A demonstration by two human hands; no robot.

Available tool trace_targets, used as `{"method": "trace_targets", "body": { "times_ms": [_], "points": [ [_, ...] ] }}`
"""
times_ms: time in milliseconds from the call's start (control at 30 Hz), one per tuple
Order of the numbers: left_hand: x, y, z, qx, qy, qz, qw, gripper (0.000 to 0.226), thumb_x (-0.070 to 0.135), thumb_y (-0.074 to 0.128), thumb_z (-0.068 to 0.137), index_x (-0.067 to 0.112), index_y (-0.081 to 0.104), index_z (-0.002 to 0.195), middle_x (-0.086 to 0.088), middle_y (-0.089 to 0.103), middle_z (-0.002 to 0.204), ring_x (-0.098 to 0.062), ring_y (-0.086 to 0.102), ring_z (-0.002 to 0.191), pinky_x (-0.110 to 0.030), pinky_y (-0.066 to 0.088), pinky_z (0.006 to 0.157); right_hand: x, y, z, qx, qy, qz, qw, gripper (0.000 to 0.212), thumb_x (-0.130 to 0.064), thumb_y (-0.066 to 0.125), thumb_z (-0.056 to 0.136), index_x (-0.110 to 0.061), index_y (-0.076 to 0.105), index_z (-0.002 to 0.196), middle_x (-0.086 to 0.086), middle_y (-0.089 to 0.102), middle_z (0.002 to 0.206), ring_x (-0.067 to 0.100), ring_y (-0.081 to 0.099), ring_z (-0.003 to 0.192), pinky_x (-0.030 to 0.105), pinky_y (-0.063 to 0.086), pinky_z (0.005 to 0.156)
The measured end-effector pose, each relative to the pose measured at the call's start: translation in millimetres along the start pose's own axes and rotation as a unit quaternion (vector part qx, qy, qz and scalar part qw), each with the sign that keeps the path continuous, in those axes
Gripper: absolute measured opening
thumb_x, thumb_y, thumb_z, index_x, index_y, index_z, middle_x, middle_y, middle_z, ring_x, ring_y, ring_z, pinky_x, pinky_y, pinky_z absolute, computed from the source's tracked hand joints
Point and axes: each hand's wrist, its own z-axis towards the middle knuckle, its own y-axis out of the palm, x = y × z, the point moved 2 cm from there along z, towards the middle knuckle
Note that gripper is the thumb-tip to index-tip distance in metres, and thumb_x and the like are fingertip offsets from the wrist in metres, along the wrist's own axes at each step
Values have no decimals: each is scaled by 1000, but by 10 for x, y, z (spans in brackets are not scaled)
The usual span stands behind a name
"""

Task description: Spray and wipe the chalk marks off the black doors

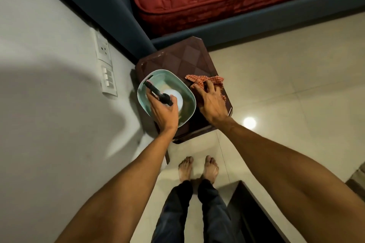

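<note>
Your hands, apart over the brown bench (189,59): beside the green tub (158,72) the right hand (210,102) bunches the checked cloth (214,81), the left hand (165,113) clamps the spray bottle (158,93) standing inside, so lift that straight up and gather all the cloth.

So the white plastic spray bottle (174,97) with the black trigger head is standing upright inside a pale green plastic tub (165,70), nozzle pointing to the far left. The left hand (164,112) is wrapped around its neck, just below the trigger. Right beside the tub, on its right, there's the orange-and-white checked cloth (205,80). It's crumpled in a loose heap on the dark brown tabletop (189,59), close to its right edge. The right hand (211,102) is on top of the near part of it, bent fingers digging into the fabric.
</note>
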Motion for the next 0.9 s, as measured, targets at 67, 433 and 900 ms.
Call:
{"method": "trace_targets", "body": {
  "times_ms": [67,433,900],
  "points": [
    [58,35,45,18,8,-14,1000,78,8,70,94,2,30,161,-20,54,152,-25,56,134,-25,42,110,23,-7,43,13,7,18,1000,61,-4,70,88,-27,56,143,10,29,158,40,38,133,57,54,96],
    [485,-175,-44,-27,68,-59,996,59,15,63,97,6,45,153,3,59,134,-23,62,122,-44,59,101,-14,-418,-348,211,36,194,957,36,-8,67,93,-10,69,129,17,56,141,34,50,130,39,41,111],
    [648,-827,-1198,-148,198,-95,964,31,12,58,102,-5,58,128,-18,68,119,-3,65,107,-9,49,91,-249,-498,-1719,312,152,324,880,45,0,57,92,-9,58,136,11,55,139,24,48,131,33,40,113]
  ]
}}
